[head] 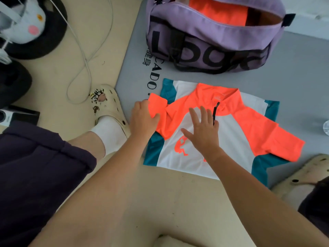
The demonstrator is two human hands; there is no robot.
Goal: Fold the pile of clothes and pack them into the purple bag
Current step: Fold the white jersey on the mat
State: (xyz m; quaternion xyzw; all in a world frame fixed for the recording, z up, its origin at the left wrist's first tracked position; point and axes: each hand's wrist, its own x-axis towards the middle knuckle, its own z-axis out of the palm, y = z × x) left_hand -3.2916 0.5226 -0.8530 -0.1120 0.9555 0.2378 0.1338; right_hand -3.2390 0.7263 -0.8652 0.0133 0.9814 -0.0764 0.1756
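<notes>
An orange, white and teal shirt lies flat, front up, on a grey mat. My left hand pinches the shirt's orange left sleeve, which is lifted and partly folded inward. My right hand presses flat on the white chest with fingers spread, beside the short black zip. The other orange sleeve lies spread out to the right. Beyond the shirt stands the purple bag with black lettering, unzipped, with an orange garment showing inside.
My feet in cream clogs rest at the mat's left edge and at the lower right. A white cable loops over the beige floor at left. A plush toy on a black cushion lies at far left.
</notes>
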